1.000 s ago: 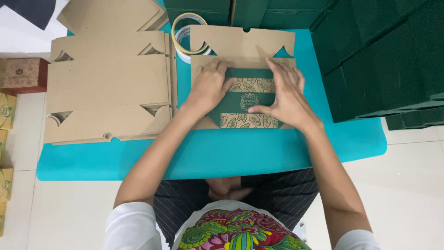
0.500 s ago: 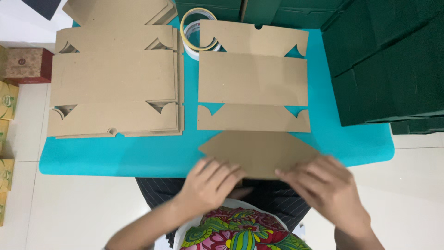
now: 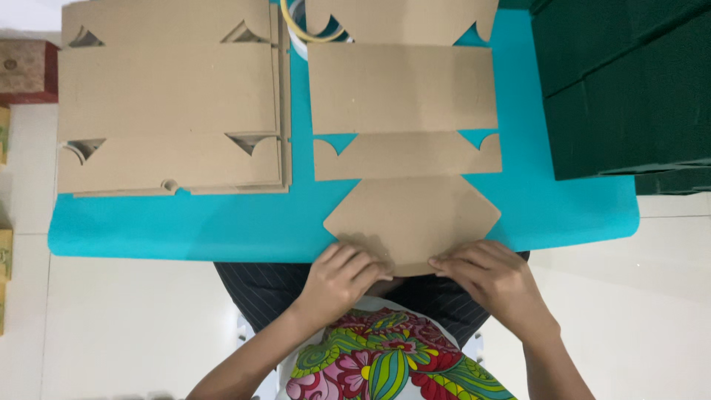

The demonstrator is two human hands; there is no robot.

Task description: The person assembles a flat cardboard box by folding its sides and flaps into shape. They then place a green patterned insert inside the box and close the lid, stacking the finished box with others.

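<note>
Your left hand (image 3: 342,275) and right hand (image 3: 495,275) both pinch the near edge of the flat cardboard box blank (image 3: 407,148), fingers curled on top of its pointed near flap where it hangs just past the near edge of the turquoise table (image 3: 563,215); the thumbs are hidden beneath, so you cannot see how far they reach under. The blank lies unfolded on the right half of the table, running from that tapered flap through a narrow strip with curved notches, a broad plain rectangle, and a far flap cut off by the top of the view. Its surface is dull brown corrugated board, unprinted on this side. To the left lies a stack of similar brown blanks (image 3: 170,96), edges slightly staggered, with triangular cut-outs showing. A roll of tape (image 3: 311,30) with a yellowish rim peeks out between stack and blank at the far edge. On the right stand dark green boxes (image 3: 622,81), matte and square-cornered. At the far left, off the table, a small red-brown patterned box (image 3: 22,70) sits on the pale floor. Both wrists angle inward, forearms coming up from the near edge.
</note>
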